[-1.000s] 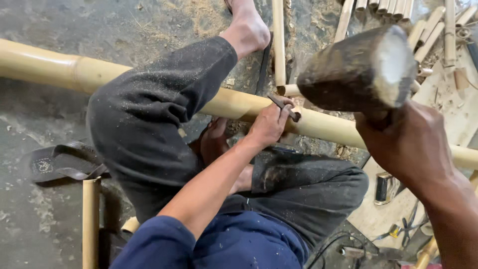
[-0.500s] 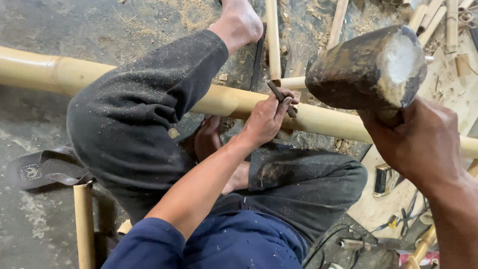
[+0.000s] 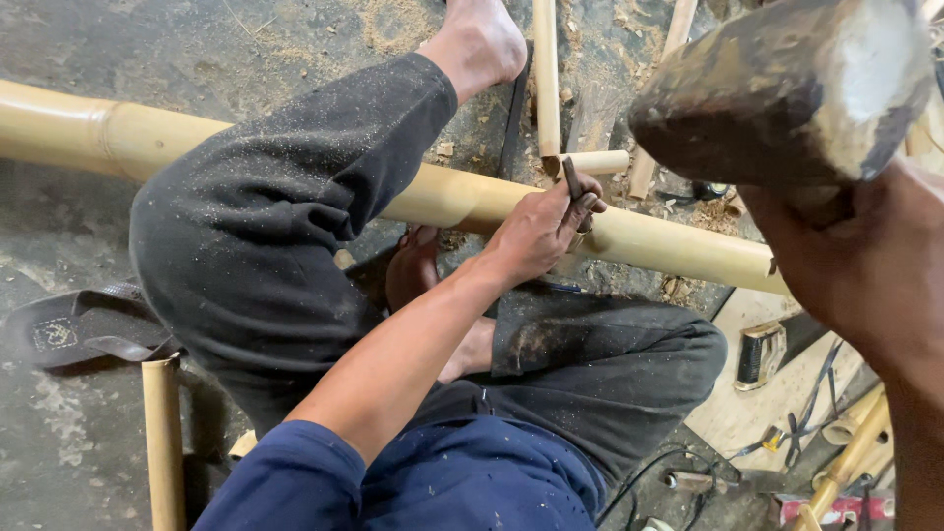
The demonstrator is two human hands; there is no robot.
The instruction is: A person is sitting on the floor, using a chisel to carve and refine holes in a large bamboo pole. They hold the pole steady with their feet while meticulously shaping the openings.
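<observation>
Chisel (image 3: 573,183) is pinched upright in the left hand (image 3: 536,228), tip set against the long bamboo pole (image 3: 678,251) lying across the floor under the bent knee. Wooden mallet (image 3: 787,93) is gripped by the right hand (image 3: 860,261), raised close to the camera, well apart from the chisel. A sandal (image 3: 74,329) is seen at left.

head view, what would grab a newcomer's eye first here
The big mallet raised in the right hand fills the upper right, close to the camera. Below it, the left hand holds a dark chisel upright on the long bamboo pole that runs across the dusty floor.
</observation>
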